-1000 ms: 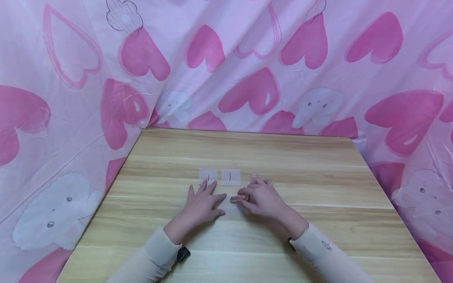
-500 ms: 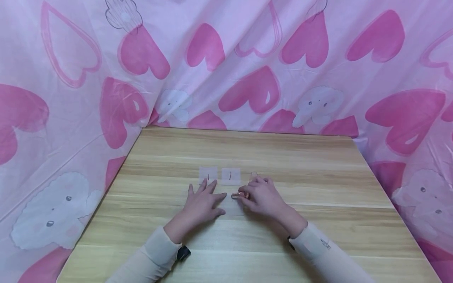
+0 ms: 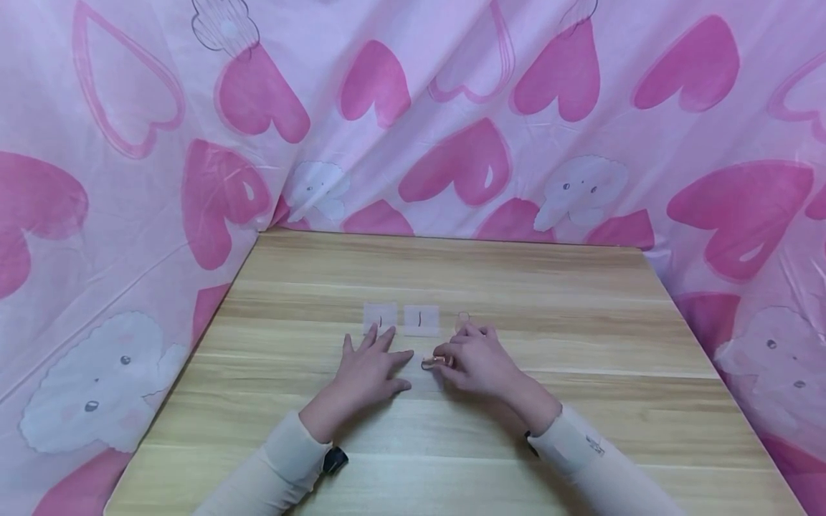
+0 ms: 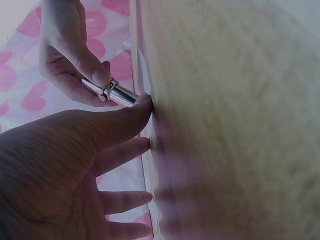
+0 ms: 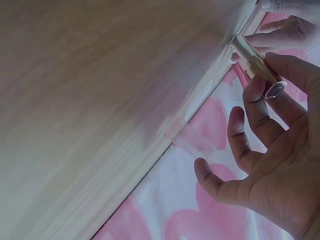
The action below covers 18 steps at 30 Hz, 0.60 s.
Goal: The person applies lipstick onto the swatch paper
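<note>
Your right hand (image 3: pixel 474 362) pinches the small tube (image 3: pixel 434 361), its tip dipping; left hand (image 3: pixel 369 373) fingers stay flat on the tabletop (image 3: pixel 581 344).

Left hand (image 3: pixel 369 373) flat on table (image 3: pixel 581 301), right hand (image 3: pixel 476 362) pinching small tube (image 3: pixel 434 361)

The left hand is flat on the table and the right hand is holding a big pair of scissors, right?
Not scissors. The right hand pinches a small metallic tube, as the left wrist view shows. The left hand does lie flat on the table.
</note>
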{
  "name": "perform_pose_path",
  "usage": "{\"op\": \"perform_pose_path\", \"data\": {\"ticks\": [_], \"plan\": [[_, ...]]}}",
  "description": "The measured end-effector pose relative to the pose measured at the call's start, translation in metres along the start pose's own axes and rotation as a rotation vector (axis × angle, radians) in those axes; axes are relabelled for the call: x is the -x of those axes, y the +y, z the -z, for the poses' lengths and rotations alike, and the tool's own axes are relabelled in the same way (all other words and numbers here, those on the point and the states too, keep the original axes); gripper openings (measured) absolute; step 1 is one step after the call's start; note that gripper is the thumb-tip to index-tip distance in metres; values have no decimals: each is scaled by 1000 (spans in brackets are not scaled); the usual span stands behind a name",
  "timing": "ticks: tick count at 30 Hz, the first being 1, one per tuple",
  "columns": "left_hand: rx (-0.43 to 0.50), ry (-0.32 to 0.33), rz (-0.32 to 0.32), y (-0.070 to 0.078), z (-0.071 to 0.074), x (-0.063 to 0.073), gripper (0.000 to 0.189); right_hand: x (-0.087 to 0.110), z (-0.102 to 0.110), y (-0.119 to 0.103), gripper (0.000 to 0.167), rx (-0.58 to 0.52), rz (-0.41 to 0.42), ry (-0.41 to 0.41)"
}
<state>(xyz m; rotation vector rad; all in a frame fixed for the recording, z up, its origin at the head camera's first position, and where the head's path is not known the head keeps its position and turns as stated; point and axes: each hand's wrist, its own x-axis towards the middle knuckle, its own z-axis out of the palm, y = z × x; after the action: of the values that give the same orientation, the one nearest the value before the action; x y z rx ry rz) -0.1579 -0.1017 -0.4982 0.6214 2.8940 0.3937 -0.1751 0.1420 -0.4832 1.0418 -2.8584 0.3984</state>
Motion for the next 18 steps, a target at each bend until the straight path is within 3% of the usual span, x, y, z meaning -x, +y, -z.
{"op": "perform_pose_path", "data": {"ticks": [18], "plan": [[-8,5,3,-1,-2,-1,56,6,3,-10,18,-23,4,-44]]}}
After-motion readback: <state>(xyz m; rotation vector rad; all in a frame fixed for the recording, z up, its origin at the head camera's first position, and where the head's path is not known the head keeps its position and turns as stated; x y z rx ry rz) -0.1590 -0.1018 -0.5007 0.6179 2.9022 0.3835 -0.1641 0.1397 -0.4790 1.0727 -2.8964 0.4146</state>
